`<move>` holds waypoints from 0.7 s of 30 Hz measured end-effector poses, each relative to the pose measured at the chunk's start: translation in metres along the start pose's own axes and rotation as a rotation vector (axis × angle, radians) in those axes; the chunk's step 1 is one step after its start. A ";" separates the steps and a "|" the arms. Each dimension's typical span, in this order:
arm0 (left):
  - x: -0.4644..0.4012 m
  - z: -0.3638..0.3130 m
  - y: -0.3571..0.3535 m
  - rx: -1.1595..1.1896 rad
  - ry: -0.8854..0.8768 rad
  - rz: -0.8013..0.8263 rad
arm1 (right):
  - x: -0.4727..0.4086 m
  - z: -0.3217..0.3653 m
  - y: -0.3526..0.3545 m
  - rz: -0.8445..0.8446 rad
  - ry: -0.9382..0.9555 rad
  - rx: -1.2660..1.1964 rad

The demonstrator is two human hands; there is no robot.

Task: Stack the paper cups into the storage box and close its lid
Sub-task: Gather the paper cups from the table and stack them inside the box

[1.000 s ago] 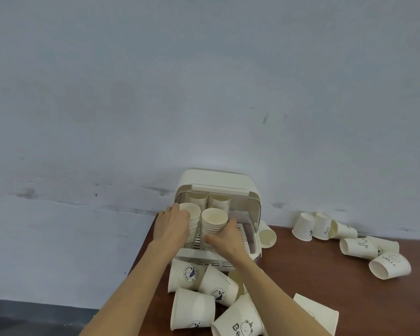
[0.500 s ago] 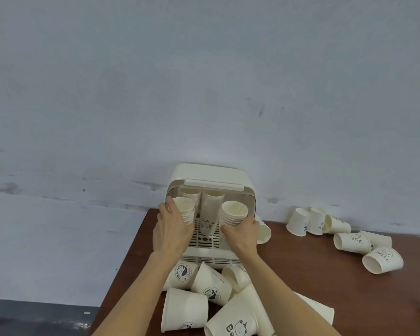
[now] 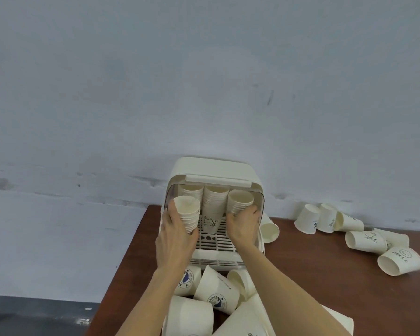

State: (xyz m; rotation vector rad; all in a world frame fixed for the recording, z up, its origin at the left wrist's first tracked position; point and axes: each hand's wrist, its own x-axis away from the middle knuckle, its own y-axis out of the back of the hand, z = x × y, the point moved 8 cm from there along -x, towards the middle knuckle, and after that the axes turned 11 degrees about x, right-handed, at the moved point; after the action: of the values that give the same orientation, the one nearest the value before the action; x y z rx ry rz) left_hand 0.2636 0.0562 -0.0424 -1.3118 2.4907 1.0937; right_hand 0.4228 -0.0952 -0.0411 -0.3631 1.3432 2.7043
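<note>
Since a second ago we see the right hand [image 3: 243, 224] has carried its cup stack [image 3: 240, 202] to the box's 3 o'clock side; the left hand [image 3: 177, 235] still grips the 9 o'clock stack [image 3: 188, 213]. Storage box [image 3: 214, 170] at the surface's [image 3: 325, 275] 12 o'clock, lid [image 3: 217, 180] up. Loose cups [image 3: 218, 293] remain.

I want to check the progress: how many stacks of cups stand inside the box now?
4: left stack in the left hand, right stack in the right hand, and two stacks behind, back left and middle. More may be hidden.
</note>
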 end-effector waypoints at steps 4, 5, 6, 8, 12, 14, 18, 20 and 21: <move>-0.002 -0.001 -0.001 0.000 -0.040 0.016 | -0.008 0.003 -0.005 0.009 -0.030 0.049; -0.002 -0.002 -0.002 0.002 -0.049 0.023 | -0.011 0.004 -0.006 0.017 -0.032 0.057; -0.002 -0.002 -0.003 0.006 -0.052 0.030 | -0.012 0.004 -0.008 0.031 -0.033 0.063; -0.003 -0.002 -0.003 0.018 -0.053 0.034 | -0.012 -0.001 -0.013 0.073 -0.049 0.075; -0.003 -0.001 -0.004 0.033 -0.065 0.039 | -0.009 -0.015 -0.023 0.153 -0.085 0.133; -0.003 -0.003 -0.005 0.036 -0.068 0.047 | -0.010 -0.017 -0.026 0.176 -0.089 0.131; -0.007 -0.004 -0.005 0.052 -0.076 0.056 | -0.015 -0.021 -0.033 0.202 -0.109 0.134; -0.008 -0.010 -0.010 0.082 -0.076 0.086 | -0.018 -0.024 -0.034 0.211 -0.123 0.158; -0.008 -0.015 -0.012 0.089 -0.074 0.100 | -0.019 -0.024 -0.034 0.220 -0.119 0.177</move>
State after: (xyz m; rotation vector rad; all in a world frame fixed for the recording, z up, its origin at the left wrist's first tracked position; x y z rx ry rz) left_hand 0.2806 0.0476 -0.0350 -1.1145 2.5427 1.0180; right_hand 0.4517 -0.0931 -0.0763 -0.0391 1.6581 2.6939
